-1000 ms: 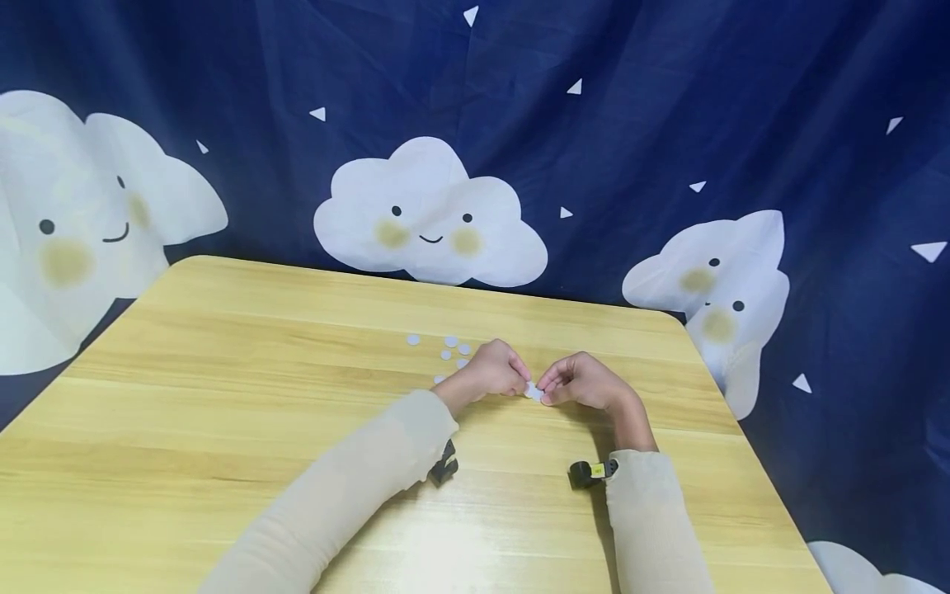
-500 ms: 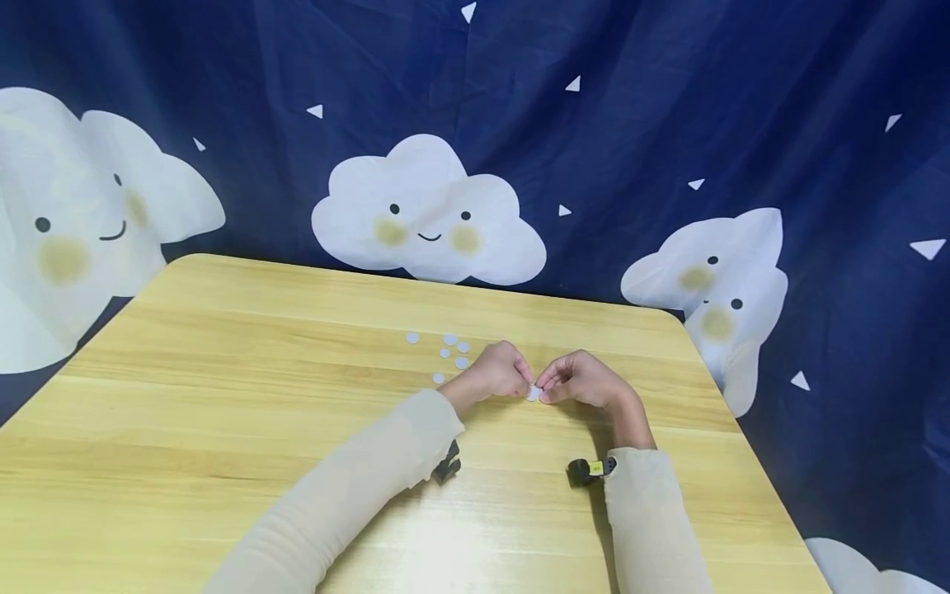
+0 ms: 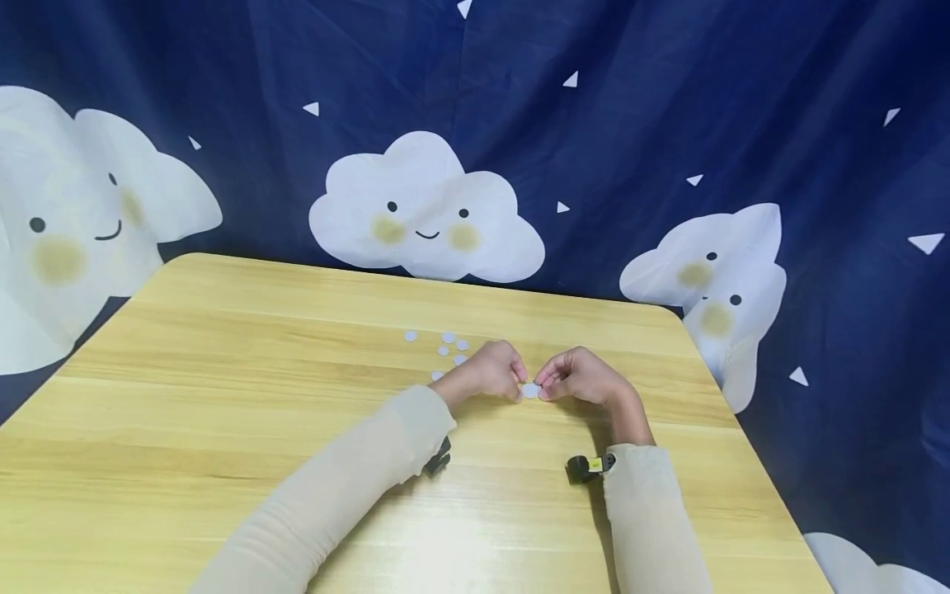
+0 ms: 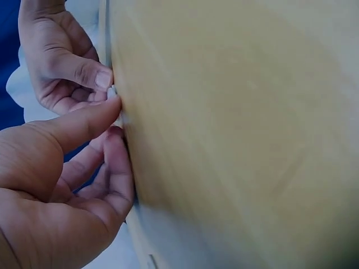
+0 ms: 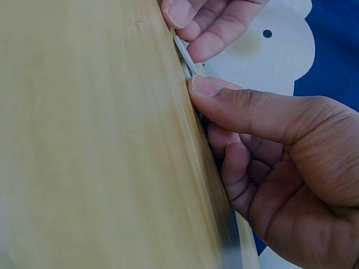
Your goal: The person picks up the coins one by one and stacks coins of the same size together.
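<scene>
A thin white disc point(image 3: 530, 390) lies between my two hands, low over the wooden table point(image 3: 297, 429). My right hand point(image 3: 590, 378) pinches its right edge between thumb and fingertips. In the right wrist view the disc point(image 5: 184, 55) appears edge-on, just beyond the right thumb; whether it is one piece or a stack I cannot tell. My left hand point(image 3: 491, 370) is at the disc's left side, thumb tip close to its edge. A gap shows between the left thumb point(image 4: 109, 109) and forefinger in the left wrist view.
Several more white discs point(image 3: 449, 337) lie loose beyond and left of the left hand, one partly behind its wrist. Black wrist cameras point(image 3: 579, 469) hang at both cuffs. A dark blue curtain point(image 3: 245, 74) with printed clouds stands behind the table's far edge.
Two small white pieces overlapped between the hands; now one round outline shows there. The left fingers have drawn back slightly leftward from it. The right hand has hardly moved.
</scene>
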Demonstrator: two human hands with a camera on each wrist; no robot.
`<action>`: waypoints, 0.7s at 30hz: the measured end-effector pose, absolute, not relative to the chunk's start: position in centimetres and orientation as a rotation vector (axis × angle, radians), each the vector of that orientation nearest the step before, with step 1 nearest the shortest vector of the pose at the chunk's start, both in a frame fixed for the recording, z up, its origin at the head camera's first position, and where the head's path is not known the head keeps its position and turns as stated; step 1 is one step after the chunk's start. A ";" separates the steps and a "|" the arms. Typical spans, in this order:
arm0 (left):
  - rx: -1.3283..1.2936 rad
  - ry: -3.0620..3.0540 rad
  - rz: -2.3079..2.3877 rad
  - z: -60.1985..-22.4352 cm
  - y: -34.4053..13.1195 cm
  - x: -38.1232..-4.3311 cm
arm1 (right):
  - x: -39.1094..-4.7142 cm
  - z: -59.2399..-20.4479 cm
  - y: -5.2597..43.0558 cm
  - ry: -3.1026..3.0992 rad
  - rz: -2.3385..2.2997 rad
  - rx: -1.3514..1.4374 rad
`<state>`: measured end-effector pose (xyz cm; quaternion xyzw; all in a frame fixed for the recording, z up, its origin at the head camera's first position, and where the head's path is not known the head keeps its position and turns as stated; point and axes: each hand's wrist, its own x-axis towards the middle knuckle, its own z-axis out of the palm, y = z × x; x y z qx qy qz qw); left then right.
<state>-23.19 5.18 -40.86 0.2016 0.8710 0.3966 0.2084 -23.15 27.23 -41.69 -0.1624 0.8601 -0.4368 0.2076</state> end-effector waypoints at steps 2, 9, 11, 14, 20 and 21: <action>0.588 2.444 1.064 -40.8 5.3 -23.1 | -23.1 -41.7 27.2 2.393 -1.217 -0.453; 0.595 2.475 1.028 -41.0 5.6 -23.0 | -23.1 -41.7 27.2 2.397 -1.212 -0.451; 0.595 2.480 1.029 -41.1 5.6 -23.0 | -23.2 -41.7 27.2 2.396 -1.213 -0.448; 0.597 2.485 1.029 -41.1 5.6 -23.0 | -23.2 -41.7 27.1 2.396 -1.210 -0.445; 0.585 2.495 1.019 -41.1 5.7 -23.0 | -23.2 -41.7 27.1 2.406 -1.192 -0.457; 0.582 2.498 1.017 -41.2 5.7 -23.0 | -23.2 -41.7 27.1 2.407 -1.190 -0.459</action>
